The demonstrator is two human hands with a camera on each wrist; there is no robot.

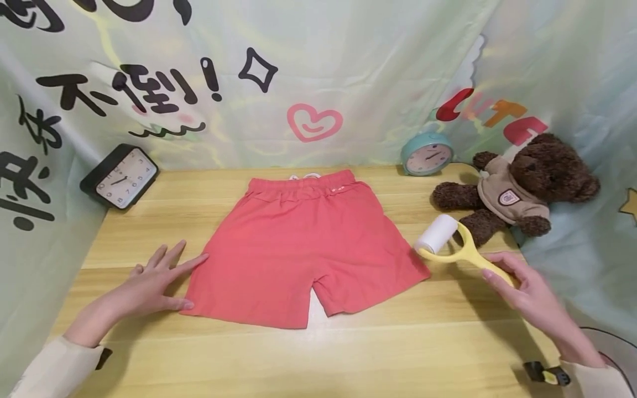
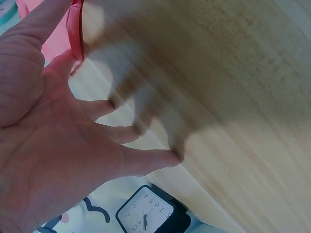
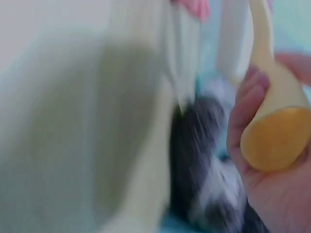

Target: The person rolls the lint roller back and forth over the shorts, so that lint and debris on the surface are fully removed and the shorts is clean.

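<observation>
A pair of red shorts (image 1: 293,237) lies spread flat on the wooden table, waistband toward the back wall. My left hand (image 1: 151,282) has its fingers spread at the left leg's edge, index fingertip and thumb on the fabric and the other fingers over the wood. In my right hand (image 1: 527,293) I grip the yellow handle of a lint roller (image 1: 468,251). Its white roll (image 1: 438,233) is held up beside the right leg's hem. The right wrist view is blurred, with the handle's rounded end (image 3: 274,138) close to the camera.
A black square clock (image 1: 121,177) stands at the back left, a teal round clock (image 1: 428,155) at the back right. The brown teddy bear (image 1: 517,188) sits at the right, just behind the roller. Printed cloth (image 1: 318,66) hangs around the table (image 1: 249,359).
</observation>
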